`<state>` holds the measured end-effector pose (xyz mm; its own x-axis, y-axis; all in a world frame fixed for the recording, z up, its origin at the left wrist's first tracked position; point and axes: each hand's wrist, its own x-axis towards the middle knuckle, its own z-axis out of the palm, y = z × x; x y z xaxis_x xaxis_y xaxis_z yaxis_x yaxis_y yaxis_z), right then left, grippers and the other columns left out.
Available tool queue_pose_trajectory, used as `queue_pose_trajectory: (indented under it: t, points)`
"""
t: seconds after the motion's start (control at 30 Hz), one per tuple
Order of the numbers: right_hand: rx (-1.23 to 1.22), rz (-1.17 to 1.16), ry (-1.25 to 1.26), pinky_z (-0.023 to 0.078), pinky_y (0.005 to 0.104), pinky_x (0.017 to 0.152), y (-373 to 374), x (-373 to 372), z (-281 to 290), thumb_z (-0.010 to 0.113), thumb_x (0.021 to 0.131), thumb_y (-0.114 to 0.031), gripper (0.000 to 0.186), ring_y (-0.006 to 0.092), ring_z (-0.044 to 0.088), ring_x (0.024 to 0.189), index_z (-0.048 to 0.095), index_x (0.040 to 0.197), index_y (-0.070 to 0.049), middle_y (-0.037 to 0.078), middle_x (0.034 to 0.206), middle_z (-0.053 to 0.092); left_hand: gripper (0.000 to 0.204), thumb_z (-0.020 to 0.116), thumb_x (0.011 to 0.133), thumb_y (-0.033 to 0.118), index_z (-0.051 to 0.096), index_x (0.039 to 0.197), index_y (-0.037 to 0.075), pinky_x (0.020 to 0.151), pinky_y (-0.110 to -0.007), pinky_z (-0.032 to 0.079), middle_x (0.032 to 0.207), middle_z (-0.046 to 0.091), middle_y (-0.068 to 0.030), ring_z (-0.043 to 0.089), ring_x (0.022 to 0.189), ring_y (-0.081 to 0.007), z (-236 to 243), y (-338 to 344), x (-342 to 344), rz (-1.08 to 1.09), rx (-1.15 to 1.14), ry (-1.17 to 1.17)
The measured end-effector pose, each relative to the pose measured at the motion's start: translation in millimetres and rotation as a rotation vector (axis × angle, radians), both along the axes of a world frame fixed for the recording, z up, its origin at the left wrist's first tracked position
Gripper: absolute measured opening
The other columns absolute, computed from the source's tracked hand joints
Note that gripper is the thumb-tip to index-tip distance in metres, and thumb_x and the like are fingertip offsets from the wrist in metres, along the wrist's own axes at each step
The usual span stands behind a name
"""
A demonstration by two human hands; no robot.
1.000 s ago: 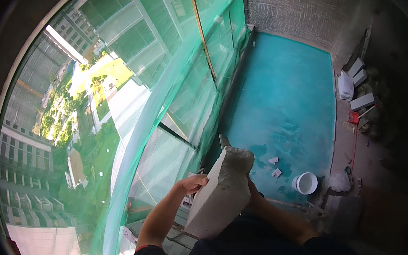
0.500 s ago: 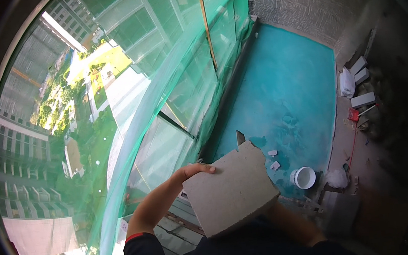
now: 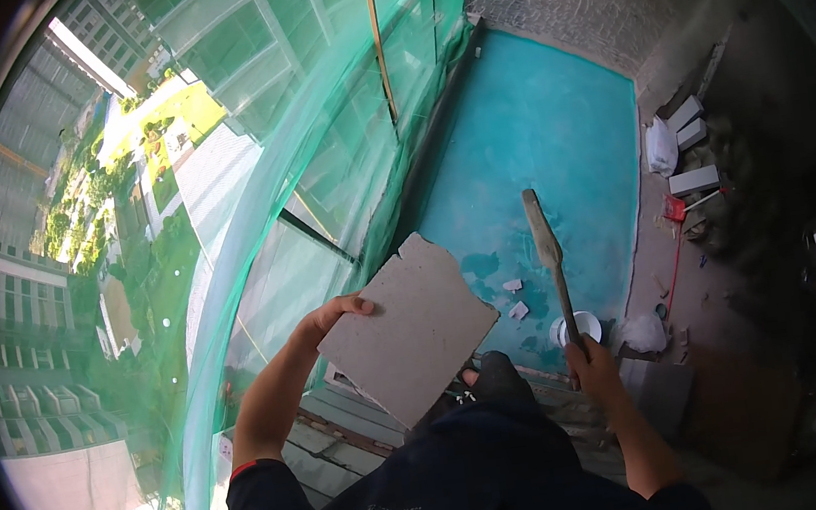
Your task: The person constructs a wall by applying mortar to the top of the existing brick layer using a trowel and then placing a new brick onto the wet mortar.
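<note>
My left hand (image 3: 342, 310) is closed on the left edge of a pale grey lightweight concrete block (image 3: 412, 330), thumb on its face. The block is tilted in front of my body, and its far and right edges are broken and uneven. My left fingers are hidden behind it. To the right, my right hand (image 3: 595, 370) grips the handle of a long, narrow flat-bladed tool (image 3: 544, 239), its mortar-grey blade pointing away from me. Tool and block are apart. Beyond the handle, a white bucket (image 3: 587, 323) is partly covered by it.
Below lies a blue floor (image 3: 555, 127) with damp patches and two small pale pieces (image 3: 517, 311). Green netting (image 3: 316, 155) hangs along the open left side, high above the ground. On the right are grey blocks (image 3: 695, 181), a white bag (image 3: 661, 148) and a red-headed tool (image 3: 674, 209).
My right hand has come out from behind the block to the right, bringing the flat-bladed tool into full sight. The block has turned and shifted left in view.
</note>
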<state>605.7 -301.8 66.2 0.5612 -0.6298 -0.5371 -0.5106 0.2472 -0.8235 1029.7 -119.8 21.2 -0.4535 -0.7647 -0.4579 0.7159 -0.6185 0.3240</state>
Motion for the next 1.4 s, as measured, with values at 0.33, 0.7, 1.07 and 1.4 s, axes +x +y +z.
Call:
queue_pose_trajectory:
  t: [0.33, 0.7, 1.07, 1.4]
  points:
    - [-0.375, 0.408, 0.135, 0.037, 0.046, 0.055, 3.9, 18.4, -8.1, 0.042, 0.099, -0.04, 0.046, 0.0412, 0.054, 0.062, 0.054, 0.079, 0.0, 0.021, 0.063, 0.054, 0.094, 0.071, 0.07, 0.029, 0.024, 0.148, 0.007, 0.101, -0.046, 0.041, 0.136, 0.043, -0.0201, 0.047, 0.122, -0.032, -61.0, -16.1, -30.2, 0.091, -0.235, -0.262]
    - [-0.501, 0.02, -0.915, 0.028, 0.0231, 0.036, -24.0, 84.2, 182.7, 0.041, 0.096, -0.055, 0.047, 0.0081, 0.039, 0.043, 0.041, 0.078, -0.011, -0.001, 0.053, 0.037, 0.09, 0.074, 0.068, 0.03, 0.03, 0.143, 0.004, 0.097, -0.046, 0.045, 0.13, 0.047, -0.022, 0.051, 0.117, -0.0322, -50.6, -30.7, -30.4, 0.075, -0.196, -0.324]
    - [-0.509, 0.159, 0.23, 0.042, 0.038, 0.054, -19.4, 32.7, -31.5, 0.041, 0.1, -0.04, 0.047, 0.0241, 0.055, 0.056, 0.053, 0.076, -0.001, 0.011, 0.061, 0.055, 0.095, 0.075, 0.064, 0.026, 0.028, 0.144, 0.005, 0.103, -0.043, 0.038, 0.128, 0.048, -0.0165, 0.046, 0.122, -0.0308, -73.8, -11.9, -18.4, 0.124, -0.211, -0.293]
    - [-0.506, 0.24, 0.132, 0.038, 0.0411, 0.05, 14.1, 4.9, 11.9, 0.047, 0.097, -0.041, 0.043, 0.0327, 0.057, 0.055, 0.058, 0.085, -0.002, 0.015, 0.061, 0.056, 0.122, 0.081, 0.045, 0.023, 0.019, 0.149, 0.008, 0.109, -0.039, 0.027, 0.132, 0.046, -0.0176, 0.042, 0.125, -0.0316, 17.0, 17.8, -19.9, 0.269, -0.338, -0.816]
